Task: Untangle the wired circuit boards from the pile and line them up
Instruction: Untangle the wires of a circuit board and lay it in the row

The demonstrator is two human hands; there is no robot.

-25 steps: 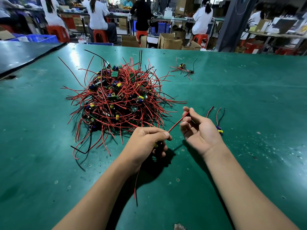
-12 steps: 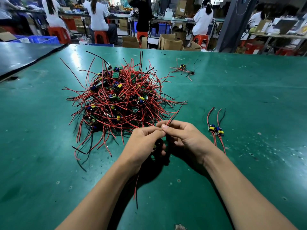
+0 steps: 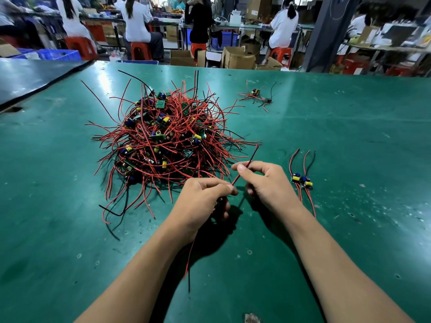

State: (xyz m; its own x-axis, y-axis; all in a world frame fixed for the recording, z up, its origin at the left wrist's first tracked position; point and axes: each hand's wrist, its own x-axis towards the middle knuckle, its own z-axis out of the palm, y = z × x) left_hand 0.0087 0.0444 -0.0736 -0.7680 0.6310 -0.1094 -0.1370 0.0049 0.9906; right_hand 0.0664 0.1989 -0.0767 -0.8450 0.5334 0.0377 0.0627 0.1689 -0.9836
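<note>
A tangled pile of small circuit boards with red and black wires lies on the green table, left of centre. My left hand grips one small board, mostly hidden in its fingers, with wires hanging below the wrist. My right hand pinches that board's red wire between thumb and fingers, the wire slanting up to the right. Two untangled boards lie side by side just right of my right hand.
A small clump of wired boards lies apart at the far middle of the table. A darker table adjoins at the far left. Behind the table's far edge are cardboard boxes, red stools and seated people.
My right hand slid along the red wire from the left hand's fingertips, drawing it straight up to the right. The left hand kept its grip in place.
</note>
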